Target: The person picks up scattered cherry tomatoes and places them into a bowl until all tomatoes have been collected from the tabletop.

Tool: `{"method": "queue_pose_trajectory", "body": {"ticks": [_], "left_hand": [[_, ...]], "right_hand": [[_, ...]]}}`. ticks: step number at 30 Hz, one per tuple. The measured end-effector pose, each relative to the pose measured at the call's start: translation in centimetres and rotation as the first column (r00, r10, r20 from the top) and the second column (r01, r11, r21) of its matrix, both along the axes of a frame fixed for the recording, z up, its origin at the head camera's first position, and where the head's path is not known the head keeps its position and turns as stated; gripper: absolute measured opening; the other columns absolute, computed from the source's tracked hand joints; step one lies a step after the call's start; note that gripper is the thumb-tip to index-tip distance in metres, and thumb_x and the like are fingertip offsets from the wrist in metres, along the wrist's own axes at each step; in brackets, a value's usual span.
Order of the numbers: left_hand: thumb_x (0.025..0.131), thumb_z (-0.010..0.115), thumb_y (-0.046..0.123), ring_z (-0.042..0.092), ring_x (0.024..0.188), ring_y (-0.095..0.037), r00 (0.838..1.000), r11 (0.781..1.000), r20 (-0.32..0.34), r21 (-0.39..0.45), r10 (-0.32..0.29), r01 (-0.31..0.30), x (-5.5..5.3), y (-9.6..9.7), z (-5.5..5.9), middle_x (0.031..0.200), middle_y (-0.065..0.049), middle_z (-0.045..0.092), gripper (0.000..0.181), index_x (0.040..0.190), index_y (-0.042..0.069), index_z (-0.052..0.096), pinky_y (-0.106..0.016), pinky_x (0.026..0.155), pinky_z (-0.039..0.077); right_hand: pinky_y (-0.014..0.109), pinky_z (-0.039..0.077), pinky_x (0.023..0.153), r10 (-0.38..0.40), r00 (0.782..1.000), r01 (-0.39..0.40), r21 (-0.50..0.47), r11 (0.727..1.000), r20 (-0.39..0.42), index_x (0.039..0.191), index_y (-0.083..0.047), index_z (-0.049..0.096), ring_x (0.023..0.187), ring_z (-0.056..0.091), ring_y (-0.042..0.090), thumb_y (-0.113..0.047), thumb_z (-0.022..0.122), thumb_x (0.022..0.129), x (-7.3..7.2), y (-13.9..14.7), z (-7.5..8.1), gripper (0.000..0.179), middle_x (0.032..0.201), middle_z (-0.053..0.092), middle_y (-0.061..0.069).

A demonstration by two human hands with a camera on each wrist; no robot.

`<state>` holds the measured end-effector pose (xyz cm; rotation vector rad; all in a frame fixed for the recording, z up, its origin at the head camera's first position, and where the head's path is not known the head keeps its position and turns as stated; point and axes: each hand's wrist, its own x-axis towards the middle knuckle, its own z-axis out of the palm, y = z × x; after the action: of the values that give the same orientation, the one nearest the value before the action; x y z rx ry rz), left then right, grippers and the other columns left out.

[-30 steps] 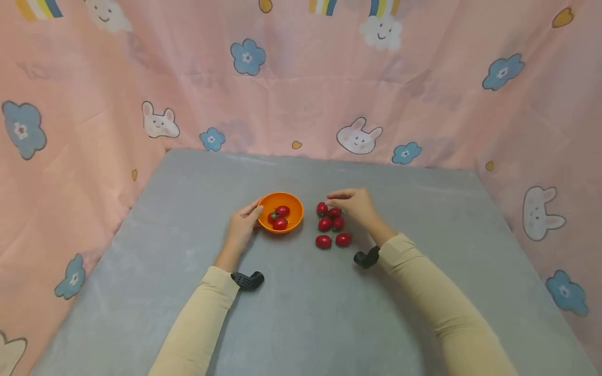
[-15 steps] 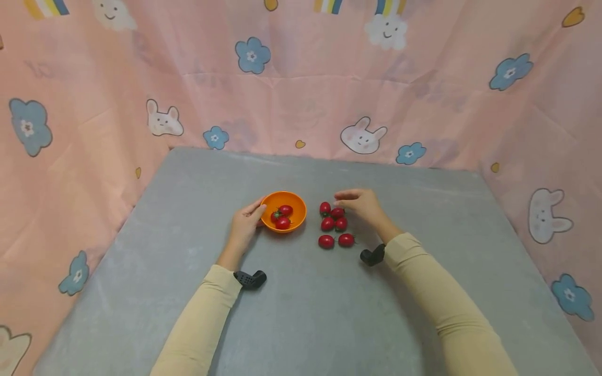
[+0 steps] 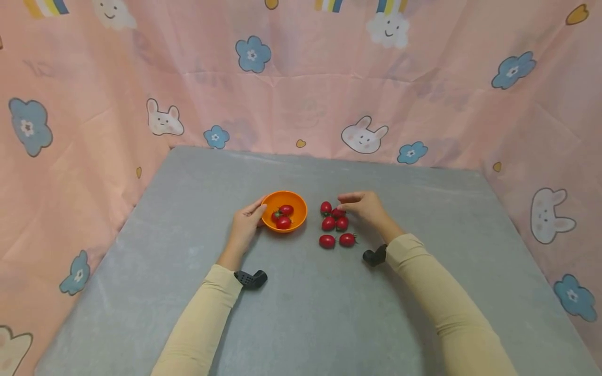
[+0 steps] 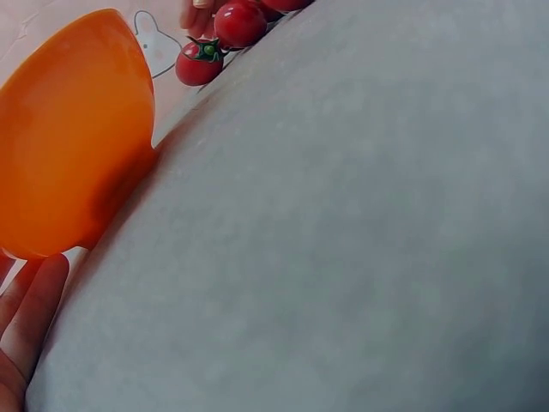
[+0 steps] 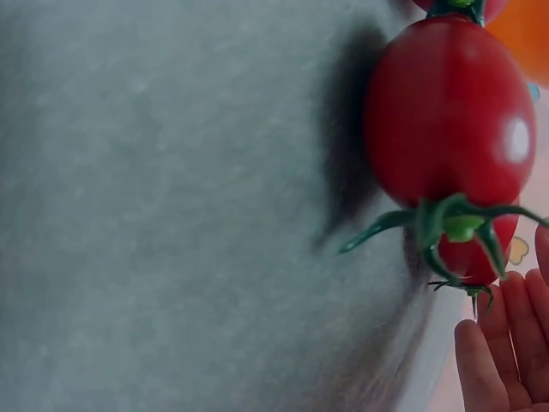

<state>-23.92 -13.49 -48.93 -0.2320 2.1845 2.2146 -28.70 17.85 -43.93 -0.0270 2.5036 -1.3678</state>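
In the head view my left hand holds an orange bowl by its left side, with the thumb at the rim. Three small red tomatoes lie inside the bowl. To its right, several more red tomatoes are grouped on the table. My right hand hovers at the back right of this group, fingertips beside a back tomato; contact cannot be told. The right wrist view shows extended fingers near the green-stemmed tomatoes, gripping nothing. Left fingers support the bowl's outside.
A grey cloth-like surface covers the table. Behind and along both sides hangs a pink curtain with printed rabbits, flowers and clouds. Each wrist wears a black device.
My right hand has shifted slightly right, from above the back left tomato to the back right one. The left hand stays on the bowl, and the tomatoes keep their places.
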Motion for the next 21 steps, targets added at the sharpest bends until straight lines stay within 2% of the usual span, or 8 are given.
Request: {"method": "queue_pose_trajectory", "body": {"ticks": [6,15,21], "left_hand": [[0.100,0.061,0.023,0.058,0.122,-0.018,1.000,1.000,-0.014,0.014,0.003,-0.003,-0.05,0.04,0.03,0.146,-0.008,0.055,0.042,0.139,0.010,0.058,-0.011,0.077,0.054],[0.100,0.061,0.024,0.058,0.122,-0.018,1.000,1.000,-0.010,0.013,0.009,-0.009,-0.07,0.00,-0.02,0.146,-0.008,0.055,0.042,0.139,0.010,0.058,-0.011,0.077,0.054],[0.100,0.061,0.024,0.058,0.120,-0.016,1.000,1.000,-0.005,0.025,0.006,-0.006,-0.10,0.02,0.03,0.146,-0.007,0.055,0.042,0.139,0.010,0.059,-0.011,0.077,0.054]], "right_hand": [[0.048,0.042,0.112,0.015,1.000,-0.015,0.036,0.999,-0.005,0.128,-0.005,0.067,0.131,0.051,0.031,-0.023,0.072,0.091,0.25,0.32,-0.21,0.041,0.132,0.065,0.015],[0.043,0.048,0.103,0.039,0.999,-0.038,0.092,0.995,-0.011,0.126,-0.008,0.069,0.123,0.054,0.029,-0.026,0.075,0.090,0.26,-0.01,-0.69,0.041,0.131,0.067,0.014],[0.043,0.047,0.104,0.054,0.999,-0.053,0.098,0.994,-0.009,0.125,-0.006,0.070,0.123,0.056,0.029,-0.026,0.076,0.088,0.30,-0.36,-0.50,0.042,0.129,0.068,0.015]]}}
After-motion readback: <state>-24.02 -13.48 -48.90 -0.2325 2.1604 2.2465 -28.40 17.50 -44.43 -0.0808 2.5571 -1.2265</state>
